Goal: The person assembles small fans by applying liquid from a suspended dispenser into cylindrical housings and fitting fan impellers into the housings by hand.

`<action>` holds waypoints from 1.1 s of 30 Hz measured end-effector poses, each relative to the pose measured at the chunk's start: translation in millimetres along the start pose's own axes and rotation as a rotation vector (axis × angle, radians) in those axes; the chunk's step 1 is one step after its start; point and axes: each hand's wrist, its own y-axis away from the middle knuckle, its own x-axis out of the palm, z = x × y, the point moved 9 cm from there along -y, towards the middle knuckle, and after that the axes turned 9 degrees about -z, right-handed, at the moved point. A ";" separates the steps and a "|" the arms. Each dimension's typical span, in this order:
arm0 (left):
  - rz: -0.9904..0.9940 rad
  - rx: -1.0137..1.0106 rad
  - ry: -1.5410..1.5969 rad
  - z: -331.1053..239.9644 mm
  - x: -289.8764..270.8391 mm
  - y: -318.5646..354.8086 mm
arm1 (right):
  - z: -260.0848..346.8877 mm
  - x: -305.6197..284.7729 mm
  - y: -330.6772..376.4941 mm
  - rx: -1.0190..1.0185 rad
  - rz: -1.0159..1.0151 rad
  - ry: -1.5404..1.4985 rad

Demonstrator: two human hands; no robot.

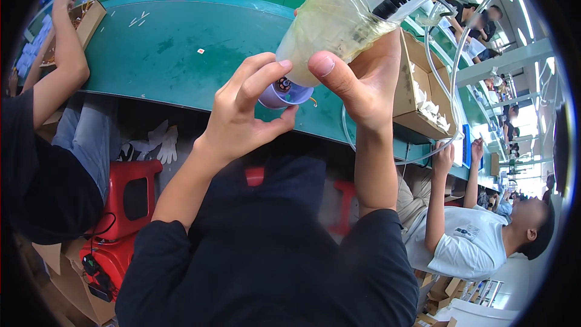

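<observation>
My left hand (pixel 227 109) is closed around a small pale-purple cup-shaped housing (pixel 275 100), pinching it between thumb and fingers. Inside its mouth sits a dark round part (pixel 282 85), and a thin orange wire (pixel 314 103) pokes out at the right. Above it, my right hand (pixel 366 88) grips a thick translucent tool body (pixel 327 33) wrapped in yellowed film, thumb on its near side. The tool's lower end is right at the cup's mouth; whether they touch I cannot tell. A black cable plug (pixel 392 6) enters the tool's side.
Clear tubes (pixel 457 60) loop down on the right, past a cardboard box (pixel 417 122) of white pieces. The green bench (pixel 163 54) carries small white sticks. A co-worker's arm (pixel 63 63) reaches into another box at left; a person in white (pixel 466 239) sits right. A red chair (pixel 124 206) stands lower left.
</observation>
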 end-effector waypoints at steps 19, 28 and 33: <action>0.036 -0.009 -0.127 -1.2 0.1 10.3 | 23.7 2.8 -5.8 -0.037 -0.119 -0.018; 0.037 -0.296 -0.052 -10.9 -8.7 63.3 | 16.9 -113.2 20.3 0.051 0.132 1.597; 0.230 -0.266 0.091 -26.5 25.2 77.5 | -38.2 -215.7 11.3 0.655 0.300 1.827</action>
